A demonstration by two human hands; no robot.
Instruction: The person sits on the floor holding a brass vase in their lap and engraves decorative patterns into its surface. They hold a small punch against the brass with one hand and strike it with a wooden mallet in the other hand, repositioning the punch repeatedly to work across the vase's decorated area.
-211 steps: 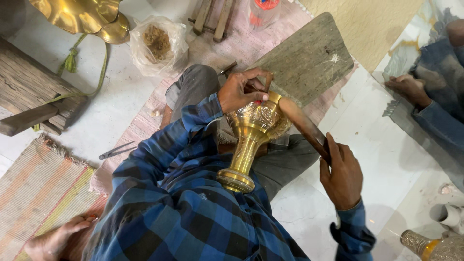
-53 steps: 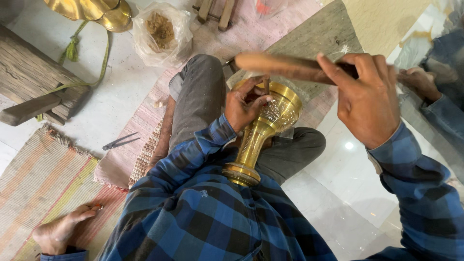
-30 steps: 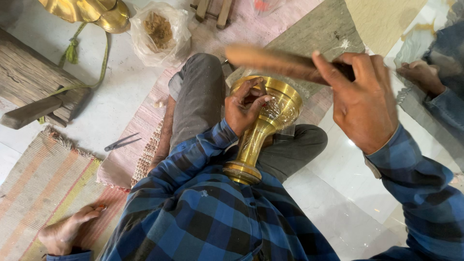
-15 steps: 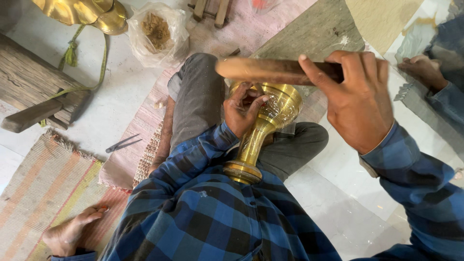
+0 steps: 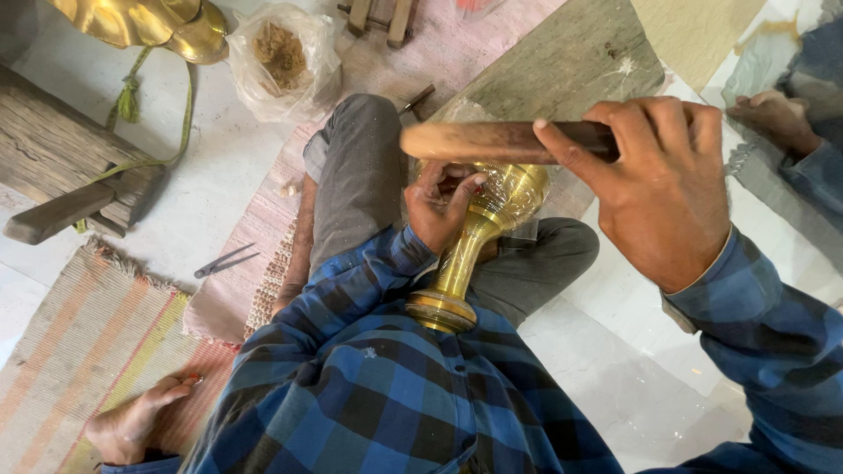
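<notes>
A shiny brass goblet-shaped piece (image 5: 479, 241) rests across my lap, its round foot against my blue checked shirt. My left hand (image 5: 437, 204) grips it at the bowl's neck, fingers curled over the rim. My right hand (image 5: 660, 184) is raised above it, closed around the dark end of a wooden stick (image 5: 492, 142) that lies level over the bowl, its pale rounded end pointing left. The bowl's mouth is partly hidden by the stick and my left hand.
A grey wooden board (image 5: 562, 61) lies beyond my knees on a pink mat. A plastic bag of brown powder (image 5: 283, 60), a large brass piece (image 5: 145, 22), a wooden block (image 5: 61, 154) and small metal tongs (image 5: 224, 261) lie left. Another person's hand (image 5: 773, 118) is at right.
Seven seconds ago my right hand held the stick low at the right of the goblet. It has since lifted the stick level over the bowl; in the last second it shifted slightly.
</notes>
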